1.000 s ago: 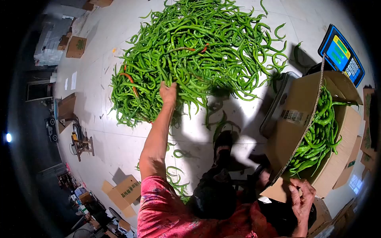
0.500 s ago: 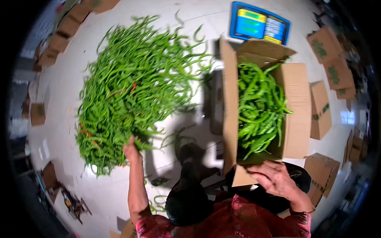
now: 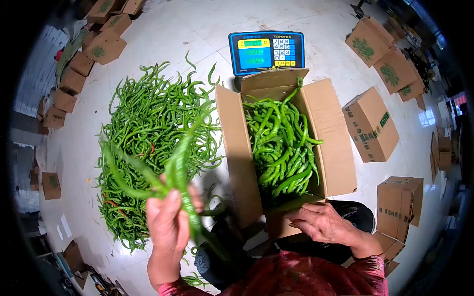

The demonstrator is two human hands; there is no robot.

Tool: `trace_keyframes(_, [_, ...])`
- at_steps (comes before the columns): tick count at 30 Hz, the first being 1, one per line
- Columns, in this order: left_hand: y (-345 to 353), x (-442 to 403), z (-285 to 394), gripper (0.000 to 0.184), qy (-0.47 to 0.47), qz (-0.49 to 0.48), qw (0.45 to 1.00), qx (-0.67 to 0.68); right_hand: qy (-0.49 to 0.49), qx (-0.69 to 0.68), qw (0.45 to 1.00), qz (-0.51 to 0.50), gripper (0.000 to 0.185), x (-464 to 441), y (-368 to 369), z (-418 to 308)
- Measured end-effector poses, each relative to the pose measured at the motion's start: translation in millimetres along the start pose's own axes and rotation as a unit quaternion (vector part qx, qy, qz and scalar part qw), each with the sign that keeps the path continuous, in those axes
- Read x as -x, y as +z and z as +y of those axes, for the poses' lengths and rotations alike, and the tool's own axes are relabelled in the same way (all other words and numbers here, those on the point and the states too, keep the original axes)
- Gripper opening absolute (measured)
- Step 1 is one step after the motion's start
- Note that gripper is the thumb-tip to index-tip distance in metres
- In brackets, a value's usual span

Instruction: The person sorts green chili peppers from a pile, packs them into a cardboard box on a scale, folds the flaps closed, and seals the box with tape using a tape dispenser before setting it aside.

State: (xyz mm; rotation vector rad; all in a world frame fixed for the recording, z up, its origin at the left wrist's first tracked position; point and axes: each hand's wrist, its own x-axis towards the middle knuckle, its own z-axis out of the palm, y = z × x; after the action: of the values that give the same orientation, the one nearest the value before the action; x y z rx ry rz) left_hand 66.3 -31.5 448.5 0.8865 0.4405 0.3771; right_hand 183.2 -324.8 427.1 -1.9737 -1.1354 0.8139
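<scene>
My left hand [image 3: 170, 217] is closed round a few long green chili peppers [image 3: 178, 170], lifted above the floor and partly blurred. Behind them spreads a big pile of green chili peppers [image 3: 143, 118], with a few red ones among them. An open cardboard box [image 3: 330, 138] holds more green peppers [image 3: 284, 148] to the right of the pile. At the box's near end, my right hand [image 3: 321, 224] rests by the near flap [image 3: 284, 226]; its fingers are bent, and whether they grip the cardboard is unclear.
A blue scale display [image 3: 266, 52] with lit readouts and a keypad stands behind the box. Closed cartons [image 3: 371, 126] stand to the right, and more boxes [image 3: 106, 47] line the far left. My dark-clad knee [image 3: 353, 214] is beside the box.
My left hand has come up from the pile's near edge, now with peppers in it. My right hand stays at the box's near end. The view has shifted, bringing the scale display into fuller sight.
</scene>
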Motion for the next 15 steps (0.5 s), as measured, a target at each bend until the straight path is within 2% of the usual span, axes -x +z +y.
trace_keyframes(1, [15.7,-6.8,-1.3,0.033,-0.040,0.001,0.999,-0.028,-0.005,-0.003,1.000,0.009,0.020,0.0,-1.7,2.2])
trace_keyframes(2, [26.3,-16.5,-4.9,0.045,-0.088,-0.021,0.994,-0.064,-0.009,-0.004,1.000,0.017,0.020,0.4,-2.9,2.6])
trace_keyframes(3, [55.7,-22.0,-13.0,0.053,-0.070,-0.006,0.996,-0.050,-0.014,-0.006,1.000,0.026,0.020,1.0,-4.0,3.0])
trace_keyframes(5, [41.7,-45.1,-39.3,0.064,-0.093,-0.068,0.979,-0.169,-0.013,-0.006,0.999,0.034,0.020,3.2,-5.1,3.7])
trace_keyframes(7, [28.9,-48.3,-50.0,0.065,-0.019,-0.039,0.957,-0.287,-0.016,0.001,0.999,0.041,0.021,4.7,-10.1,4.0])
trace_keyframes(9, [13.5,-42.3,-53.6,0.060,0.040,0.035,0.963,-0.263,-0.017,0.012,0.998,0.051,0.021,8.7,-12.5,6.9])
trace_keyframes(13, [-44.4,-33.0,-61.2,0.036,-0.009,0.156,0.972,-0.173,-0.030,0.018,0.999,0.035,0.023,10.4,-15.5,9.0])
trace_keyframes(15, [-88.2,-23.1,-82.7,0.023,-0.028,0.163,0.971,-0.175,-0.041,0.023,0.998,0.031,0.023,11.0,-17.3,6.9])
